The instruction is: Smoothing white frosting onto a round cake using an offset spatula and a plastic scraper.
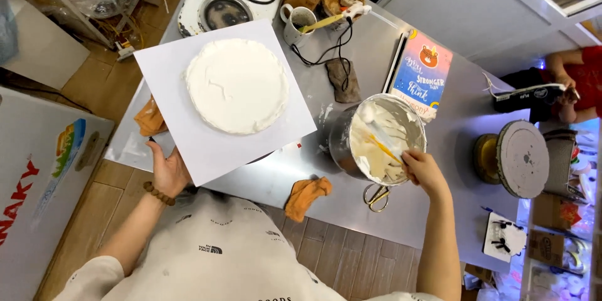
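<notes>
A round cake covered in white cream [236, 85] lies on a white square board [188, 69]. My left hand [167, 170] holds the board's near edge from below. My right hand [422, 169] grips a spatula with a yellow handle [384, 143] that dips into a steel pot of white cream [378, 140]. The pot stands on the grey steel table [433, 213], to the right of the cake.
An orange cloth [307, 195] and gold scissors [376, 197] lie near the table's front edge. A white mug [298, 23], a colourful book [421, 75], a dark rag [343, 79] and a round turntable [520, 158] are about. Another person's arm [574, 69] shows at far right.
</notes>
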